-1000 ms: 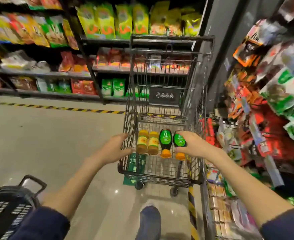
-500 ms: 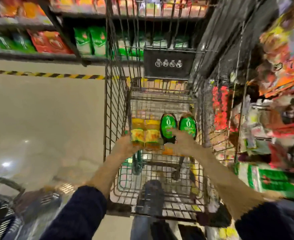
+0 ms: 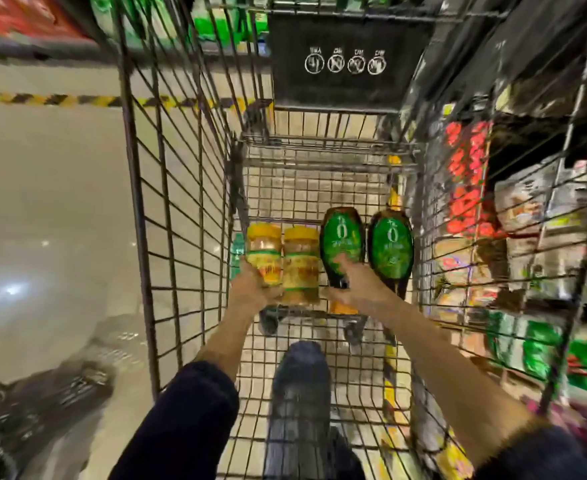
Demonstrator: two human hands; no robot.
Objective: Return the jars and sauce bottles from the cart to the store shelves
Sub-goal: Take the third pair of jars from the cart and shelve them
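down on the cart [image 3: 181,202] floor, two jars [image 3: 281,261] and two sauce bottles [image 3: 366,247] lie side by side, long axes running 12 to 6, caps toward 6. left hand [image 3: 250,289] wraps the leftmost jar; right hand [image 3: 358,285] rests open-fingered on the nearer bottle, not yet closed.

I see two yellow-lidded jars [image 3: 281,261] lying side by side on the cart [image 3: 181,188] floor, touching; just right of them lie two dark sauce bottles [image 3: 366,251] with green labels, orange caps nearest me.
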